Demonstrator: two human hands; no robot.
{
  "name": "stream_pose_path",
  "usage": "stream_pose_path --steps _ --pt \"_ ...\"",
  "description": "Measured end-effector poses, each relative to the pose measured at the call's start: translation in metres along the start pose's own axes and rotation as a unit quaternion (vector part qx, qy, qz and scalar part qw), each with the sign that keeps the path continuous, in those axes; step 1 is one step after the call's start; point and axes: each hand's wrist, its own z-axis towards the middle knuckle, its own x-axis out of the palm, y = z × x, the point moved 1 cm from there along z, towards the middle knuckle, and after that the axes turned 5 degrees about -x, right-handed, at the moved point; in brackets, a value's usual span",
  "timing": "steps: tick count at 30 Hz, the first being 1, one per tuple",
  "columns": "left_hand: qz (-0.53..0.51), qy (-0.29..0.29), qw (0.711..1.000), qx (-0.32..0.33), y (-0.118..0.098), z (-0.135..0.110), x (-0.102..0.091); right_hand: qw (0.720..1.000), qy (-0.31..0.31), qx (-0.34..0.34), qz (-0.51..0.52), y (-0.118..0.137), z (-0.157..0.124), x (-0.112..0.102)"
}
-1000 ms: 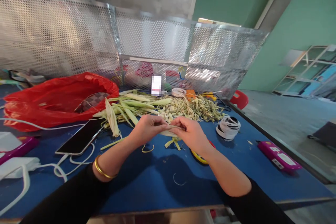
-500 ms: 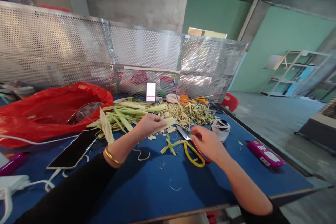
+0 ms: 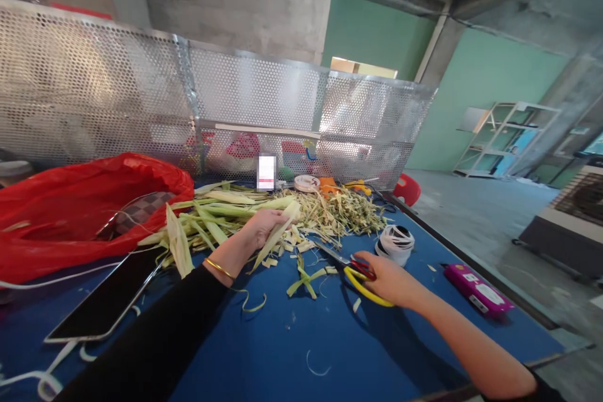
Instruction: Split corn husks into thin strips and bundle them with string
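My left hand [image 3: 264, 229] pinches a pale green corn husk strip [image 3: 277, 232] above the front of the pile. My right hand [image 3: 389, 275] is closed round the handles of a pair of scissors [image 3: 336, 255], one red and one yellow; the blades point left toward the husk. Just below the blades, on the blue table [image 3: 264, 352], lies a small knotted piece of husk [image 3: 305, 279]. Behind my left hand spreads a heap of long green husks [image 3: 226, 210]. Shredded, dried husk bits [image 3: 348, 207] are heaped to its right.
A red plastic bag [image 3: 56, 213] and a dark tablet [image 3: 108, 295] lie on the left. Right of the scissors stand a spool of white cord [image 3: 396, 244] and a purple packet [image 3: 478, 289]. A perforated metal screen [image 3: 254, 88] closes off the table's back.
My right hand has taken hold of the scissors and tilted them, handles moving right. The husk in my left hand is turned more upright. A small scrap now lies by the yellow handle.
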Motion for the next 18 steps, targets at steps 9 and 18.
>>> stream_pose_path --steps 9,18 --pt "-0.009 -0.060 0.998 -0.027 0.005 0.005 -0.002 0.904 0.006 -0.004 0.428 0.005 0.024 -0.010" --pt "-0.012 -0.115 0.993 -0.002 0.006 0.006 0.000 0.905 0.022 -0.060 0.421 0.047 0.064 -0.006"
